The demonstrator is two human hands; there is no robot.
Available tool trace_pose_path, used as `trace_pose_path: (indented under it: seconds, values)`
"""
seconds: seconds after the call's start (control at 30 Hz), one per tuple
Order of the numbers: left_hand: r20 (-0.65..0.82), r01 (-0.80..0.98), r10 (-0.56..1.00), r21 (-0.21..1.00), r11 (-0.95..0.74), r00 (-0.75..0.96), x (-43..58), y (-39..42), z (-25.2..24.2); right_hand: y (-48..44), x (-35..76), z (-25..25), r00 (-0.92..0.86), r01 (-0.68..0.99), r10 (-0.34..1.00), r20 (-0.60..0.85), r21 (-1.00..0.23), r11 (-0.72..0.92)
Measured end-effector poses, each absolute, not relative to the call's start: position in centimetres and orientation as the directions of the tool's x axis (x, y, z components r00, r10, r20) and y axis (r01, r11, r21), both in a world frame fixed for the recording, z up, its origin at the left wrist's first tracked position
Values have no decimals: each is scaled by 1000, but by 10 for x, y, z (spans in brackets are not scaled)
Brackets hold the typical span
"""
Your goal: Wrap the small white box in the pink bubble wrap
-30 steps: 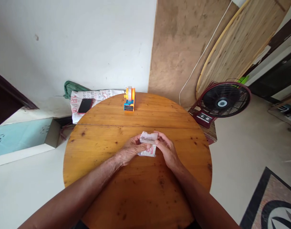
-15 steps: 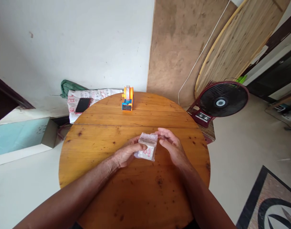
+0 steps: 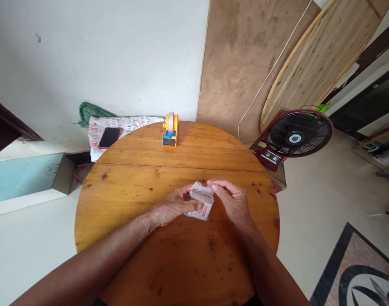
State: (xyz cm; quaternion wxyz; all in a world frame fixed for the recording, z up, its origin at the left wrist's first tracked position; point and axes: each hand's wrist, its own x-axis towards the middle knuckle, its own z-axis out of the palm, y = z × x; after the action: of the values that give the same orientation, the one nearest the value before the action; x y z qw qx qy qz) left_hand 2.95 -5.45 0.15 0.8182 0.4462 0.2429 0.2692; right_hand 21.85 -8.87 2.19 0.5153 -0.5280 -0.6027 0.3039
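Left hand (image 3: 173,207): fingers clasp plastic-wrapped packet (image 3: 202,196). Right hand (image 3: 235,202): fingers pinch wrap's two-o'clock corner. Tape dispenser (image 3: 171,129): counter (image 3: 127,182), twelve o'clock.

Wrapped packet (image 3: 204,197) is located between left hand (image 3: 173,206) and right hand (image 3: 235,202), over the middle of the tabletop (image 3: 127,182). Tape dispenser (image 3: 171,132) stands on the tabletop's far side, left of centre, before the wall (image 3: 127,55). Smartphone (image 3: 108,137) lies on a printed sack (image 3: 133,123) beyond the far left edge. Electric fan (image 3: 294,138) stands right of the tabletop, before a wooden panel (image 3: 312,63).
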Motion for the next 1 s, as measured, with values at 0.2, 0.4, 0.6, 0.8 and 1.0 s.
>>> trace_pose_path:
  seconds: [0.2,0.4,0.6,0.8,1.0]
  values:
    - [-141,-266,690,854,448,710,34,-57,2,-100,209,30,89,396,933,350,-872,289]
    - [-181,-278,736,846,455,653,35,-55,6,-102,206,28,41,410,927,373,-852,325]
    - [-189,-316,782,839,443,594,33,-51,2,-101,205,26,0,409,920,391,-840,357]
    - [-220,-375,806,797,474,550,35,-52,-5,-100,205,26,-78,454,897,436,-785,421]
    - [-235,-442,782,715,541,577,38,-52,-7,-99,210,20,-225,551,833,505,-639,536]
